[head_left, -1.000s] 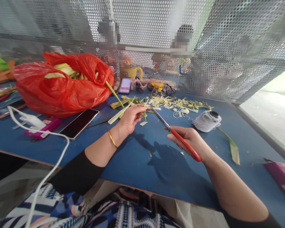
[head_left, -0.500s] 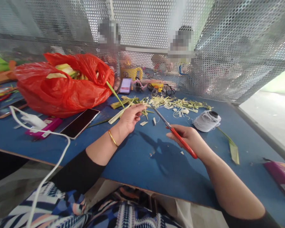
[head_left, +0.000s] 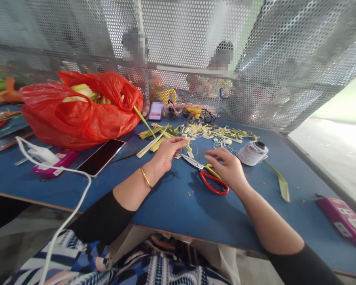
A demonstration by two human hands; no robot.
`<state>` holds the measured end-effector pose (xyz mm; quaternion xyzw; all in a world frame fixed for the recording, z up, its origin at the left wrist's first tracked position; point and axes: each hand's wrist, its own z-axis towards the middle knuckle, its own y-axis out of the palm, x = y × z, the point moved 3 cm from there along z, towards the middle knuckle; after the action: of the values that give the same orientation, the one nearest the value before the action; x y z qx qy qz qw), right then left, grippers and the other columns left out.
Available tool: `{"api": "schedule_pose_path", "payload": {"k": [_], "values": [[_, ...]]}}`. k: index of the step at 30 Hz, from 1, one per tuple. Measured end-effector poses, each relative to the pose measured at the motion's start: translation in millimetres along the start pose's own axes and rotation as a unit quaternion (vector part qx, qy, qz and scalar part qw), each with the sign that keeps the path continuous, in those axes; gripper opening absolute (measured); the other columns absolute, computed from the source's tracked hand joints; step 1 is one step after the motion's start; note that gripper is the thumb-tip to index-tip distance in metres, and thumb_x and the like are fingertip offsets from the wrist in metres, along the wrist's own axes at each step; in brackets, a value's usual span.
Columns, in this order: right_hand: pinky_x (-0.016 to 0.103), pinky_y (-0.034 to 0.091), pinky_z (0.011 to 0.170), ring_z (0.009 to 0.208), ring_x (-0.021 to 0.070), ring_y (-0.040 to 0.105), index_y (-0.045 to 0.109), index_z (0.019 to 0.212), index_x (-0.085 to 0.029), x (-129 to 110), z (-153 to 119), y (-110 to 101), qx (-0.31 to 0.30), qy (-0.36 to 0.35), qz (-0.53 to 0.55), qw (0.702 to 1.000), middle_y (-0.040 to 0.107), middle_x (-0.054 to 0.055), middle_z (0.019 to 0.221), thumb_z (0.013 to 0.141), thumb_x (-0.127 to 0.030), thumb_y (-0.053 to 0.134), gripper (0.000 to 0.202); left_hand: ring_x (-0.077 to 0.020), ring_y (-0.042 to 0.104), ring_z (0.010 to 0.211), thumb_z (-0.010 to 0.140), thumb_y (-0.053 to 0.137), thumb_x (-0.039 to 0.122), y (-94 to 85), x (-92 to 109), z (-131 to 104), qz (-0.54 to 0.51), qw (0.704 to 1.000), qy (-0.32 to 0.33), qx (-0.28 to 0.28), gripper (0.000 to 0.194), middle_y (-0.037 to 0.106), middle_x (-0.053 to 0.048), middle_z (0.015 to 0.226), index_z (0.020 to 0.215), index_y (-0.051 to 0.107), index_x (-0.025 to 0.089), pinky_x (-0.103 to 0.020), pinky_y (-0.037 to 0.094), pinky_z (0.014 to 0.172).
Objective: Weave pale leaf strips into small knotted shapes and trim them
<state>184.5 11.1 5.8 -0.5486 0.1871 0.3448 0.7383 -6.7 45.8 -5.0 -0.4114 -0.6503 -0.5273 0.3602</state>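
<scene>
My left hand (head_left: 169,152) is closed in a pinch at the centre, above the table. Between thumb and forefinger is a small pale leaf piece (head_left: 189,143), partly hidden and hard to separate from the scraps behind. Scissors (head_left: 202,168) with red and yellow handles lie on the blue table (head_left: 172,202), blades pointing at my left hand. Over the yellow handle hovers my right hand (head_left: 228,166), holding nothing, its thumb and fingers apart. A spool of white thread (head_left: 253,153) stands just beyond that hand. Pale leaf scraps (head_left: 207,130) are heaped behind both hands.
At the left, a red plastic bag (head_left: 80,122) holds pale stalks. Near it lie a phone (head_left: 102,157) and a purple box (head_left: 57,166) with a white cable. Another purple box (head_left: 342,221) sits at right. A perforated metal screen (head_left: 184,35) closes off the back.
My right hand has let go of the scissors, which now lie on the table. My left hand has shifted slightly right and down in view, still pinching.
</scene>
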Motion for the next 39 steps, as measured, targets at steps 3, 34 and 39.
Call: {"api": "schedule_pose_path", "payload": {"k": [3,34,39], "values": [[0.033,0.047,0.077,0.084,0.0214,0.062,0.076,0.086,-0.02,-8,14,19,-0.025,0.078,0.186,0.979,0.074,0.006,0.086,0.075,-0.052,0.065,0.036,-0.0058,0.046,0.055,0.049,0.089,0.018,2.9,-4,-3,-0.009,0.999,-0.028,-0.023,0.029,0.058,0.004,0.06,0.068,0.068,0.015,-0.02,0.028,0.05],[0.025,0.048,0.059,0.067,0.0137,0.062,0.064,0.073,-0.016,32,83,30,0.045,0.312,0.283,0.906,0.063,0.003,0.068,0.082,-0.016,0.059,0.011,-0.005,0.053,0.049,0.063,0.078,0.019,0.0,-8,-6,0.015,0.995,-0.072,0.073,0.015,0.067,0.0,0.07,0.074,0.069,0.014,-0.015,0.033,0.043],[0.042,0.056,0.087,0.104,0.0216,0.064,0.059,0.125,-0.016,64,140,-11,0.095,0.287,0.171,0.938,0.062,0.01,0.124,0.095,-0.037,0.061,0.037,-0.0049,0.052,0.049,0.062,0.074,0.014,1.7,-8,-7,0.02,0.994,-0.087,0.06,0.013,0.067,0.0,0.068,0.075,0.07,0.014,-0.015,0.033,0.043]]}}
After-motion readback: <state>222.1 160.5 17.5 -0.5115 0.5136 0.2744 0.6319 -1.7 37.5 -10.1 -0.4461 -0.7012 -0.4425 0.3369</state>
